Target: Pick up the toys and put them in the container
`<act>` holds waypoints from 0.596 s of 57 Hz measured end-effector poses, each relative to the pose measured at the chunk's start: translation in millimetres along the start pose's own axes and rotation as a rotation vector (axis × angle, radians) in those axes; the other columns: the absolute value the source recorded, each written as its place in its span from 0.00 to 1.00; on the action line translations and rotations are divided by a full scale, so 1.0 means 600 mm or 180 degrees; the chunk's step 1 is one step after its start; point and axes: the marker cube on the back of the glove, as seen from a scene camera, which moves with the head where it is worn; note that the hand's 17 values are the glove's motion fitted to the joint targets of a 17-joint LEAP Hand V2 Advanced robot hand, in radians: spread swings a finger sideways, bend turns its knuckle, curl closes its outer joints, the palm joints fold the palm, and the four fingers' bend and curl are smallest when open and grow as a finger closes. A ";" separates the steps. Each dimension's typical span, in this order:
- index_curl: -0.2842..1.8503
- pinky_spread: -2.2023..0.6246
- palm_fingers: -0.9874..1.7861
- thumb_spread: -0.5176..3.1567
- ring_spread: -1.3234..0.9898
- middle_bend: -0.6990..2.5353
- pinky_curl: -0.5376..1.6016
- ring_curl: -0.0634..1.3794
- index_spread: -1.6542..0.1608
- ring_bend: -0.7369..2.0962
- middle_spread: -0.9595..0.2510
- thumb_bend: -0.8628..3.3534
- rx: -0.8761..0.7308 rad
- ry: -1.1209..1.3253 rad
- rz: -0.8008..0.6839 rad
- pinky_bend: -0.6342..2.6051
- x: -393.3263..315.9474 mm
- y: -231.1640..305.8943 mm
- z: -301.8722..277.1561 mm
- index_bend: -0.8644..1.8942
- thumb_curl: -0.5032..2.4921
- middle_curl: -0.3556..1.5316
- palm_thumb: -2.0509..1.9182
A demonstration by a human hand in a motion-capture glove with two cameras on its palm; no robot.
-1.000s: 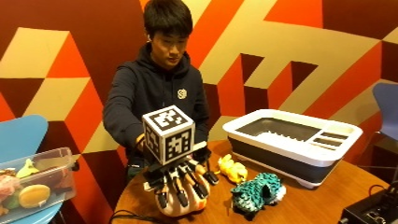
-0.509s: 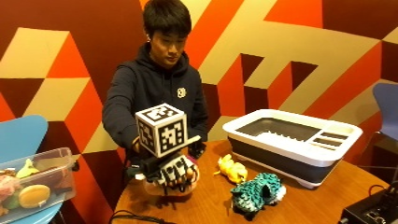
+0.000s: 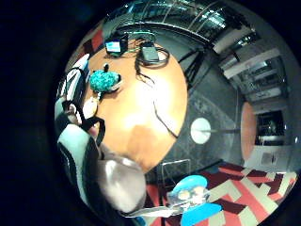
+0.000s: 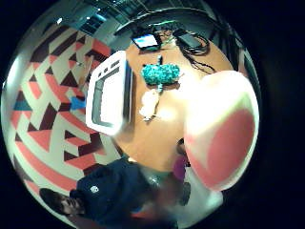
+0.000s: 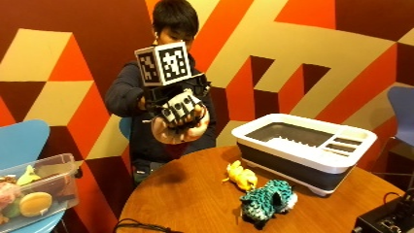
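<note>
I see the gloved right hand raised well above the round wooden table, fingers curled round a pale pink toy in front of the person's chest. In the thumb side palm view that toy fills much of the frame, cream with a pink patch. Two toys on the table: a yellow one near the middle, and a teal spotted one just beside it, nearer the camera. The white and grey container sits at the right, far side of the table, its tub showing nothing inside from here. Both toys on the table lie between the hand and the container, just in front of the container's near wall. Clear plastic box with other toys sits on a blue chair at left, off the table. Black device and a cable at the near table edge.
</note>
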 end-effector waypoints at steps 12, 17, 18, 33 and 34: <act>0.35 0.64 0.71 0.27 0.43 0.57 0.56 0.49 0.66 0.78 0.64 0.25 -0.0075 -0.0245 -0.0202 0.57 -0.066 -0.020 0.054 0.63 0.48 0.61 0.69; 0.38 0.64 0.70 0.27 0.44 0.57 0.57 0.49 0.65 0.79 0.64 0.24 -0.0100 -0.0181 -0.0224 0.58 -0.079 -0.030 0.082 0.63 0.49 0.62 0.69; 0.38 0.64 0.69 0.27 0.44 0.57 0.57 0.49 0.65 0.79 0.64 0.24 -0.0124 -0.0177 -0.0224 0.57 -0.080 -0.032 0.087 0.63 0.49 0.62 0.69; 0.44 0.65 0.57 0.29 0.43 0.56 0.57 0.49 0.66 0.80 0.65 0.24 -0.0093 -0.0332 -0.0261 0.60 -0.101 -0.044 0.076 0.56 0.50 0.64 0.69; 0.44 0.65 0.57 0.29 0.43 0.56 0.57 0.49 0.66 0.80 0.65 0.23 -0.0074 -0.0360 -0.0271 0.60 -0.105 -0.044 0.070 0.56 0.50 0.64 0.69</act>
